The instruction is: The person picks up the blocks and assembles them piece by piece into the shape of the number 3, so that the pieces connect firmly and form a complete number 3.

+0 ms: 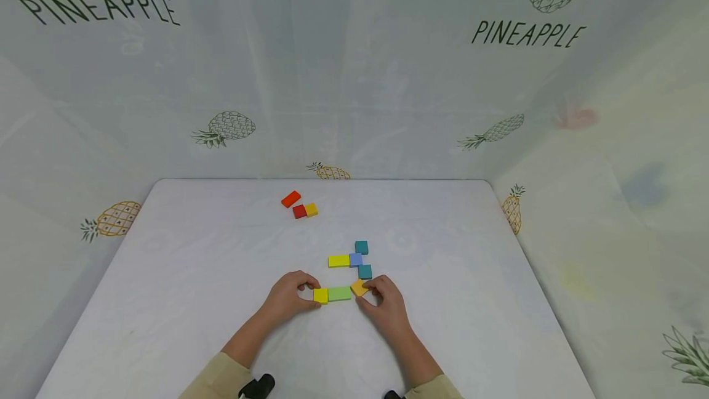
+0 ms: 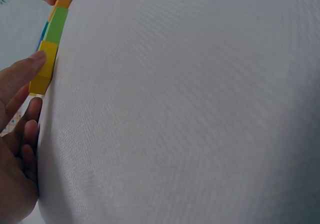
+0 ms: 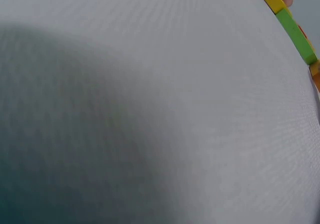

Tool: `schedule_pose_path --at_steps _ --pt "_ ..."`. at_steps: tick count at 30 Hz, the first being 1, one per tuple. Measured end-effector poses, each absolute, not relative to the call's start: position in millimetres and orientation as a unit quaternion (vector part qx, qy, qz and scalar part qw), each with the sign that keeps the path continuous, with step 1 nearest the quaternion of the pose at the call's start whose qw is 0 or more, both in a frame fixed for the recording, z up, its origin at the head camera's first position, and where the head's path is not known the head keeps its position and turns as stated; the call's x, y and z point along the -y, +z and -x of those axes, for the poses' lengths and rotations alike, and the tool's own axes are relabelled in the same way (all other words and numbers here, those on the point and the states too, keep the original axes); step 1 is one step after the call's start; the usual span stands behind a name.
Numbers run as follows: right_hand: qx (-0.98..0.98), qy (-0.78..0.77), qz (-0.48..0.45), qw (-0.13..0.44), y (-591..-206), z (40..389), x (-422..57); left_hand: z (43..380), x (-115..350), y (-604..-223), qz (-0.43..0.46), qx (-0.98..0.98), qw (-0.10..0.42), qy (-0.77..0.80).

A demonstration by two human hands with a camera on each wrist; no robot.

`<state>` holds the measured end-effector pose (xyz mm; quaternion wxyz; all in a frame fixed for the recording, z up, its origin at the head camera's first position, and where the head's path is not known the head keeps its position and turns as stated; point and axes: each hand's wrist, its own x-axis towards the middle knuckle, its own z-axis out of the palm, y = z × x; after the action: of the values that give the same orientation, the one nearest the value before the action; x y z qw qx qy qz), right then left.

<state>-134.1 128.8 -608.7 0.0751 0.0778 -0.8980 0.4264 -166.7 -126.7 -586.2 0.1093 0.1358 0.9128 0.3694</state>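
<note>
In the head view my left hand (image 1: pixel 289 294) pinches a yellow block (image 1: pixel 320 295) between thumb and finger. The left wrist view has that thumb lying against the side of the yellow block (image 2: pixel 45 69). A light green block (image 1: pixel 339 294) lies end to end with it, in the middle of the row. At the row's right end my right hand (image 1: pixel 386 308) grips an orange-yellow block (image 1: pixel 359 288), which sits turned at an angle beside the green one. In the right wrist view that orange block (image 3: pixel 314 70) shows at the right edge, while the right hand itself is out of frame.
Just beyond the row lie a long yellow block (image 1: pixel 338 261), a blue block (image 1: pixel 356 260) and two teal blocks (image 1: pixel 362 247) (image 1: pixel 365 271). Farther back are an orange-red block (image 1: pixel 290 199), a red block (image 1: pixel 300 211) and a small yellow-orange block (image 1: pixel 311 209). A white cloth covers the table (image 1: pixel 471 300).
</note>
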Motion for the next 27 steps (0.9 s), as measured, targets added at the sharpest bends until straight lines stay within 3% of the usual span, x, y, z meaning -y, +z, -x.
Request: schedule_pose_path --at_steps 27 --pt "0.889 0.442 -0.086 0.084 -608.8 134.5 -128.7 167.4 128.0 -589.7 -0.134 -0.908 0.116 0.378"
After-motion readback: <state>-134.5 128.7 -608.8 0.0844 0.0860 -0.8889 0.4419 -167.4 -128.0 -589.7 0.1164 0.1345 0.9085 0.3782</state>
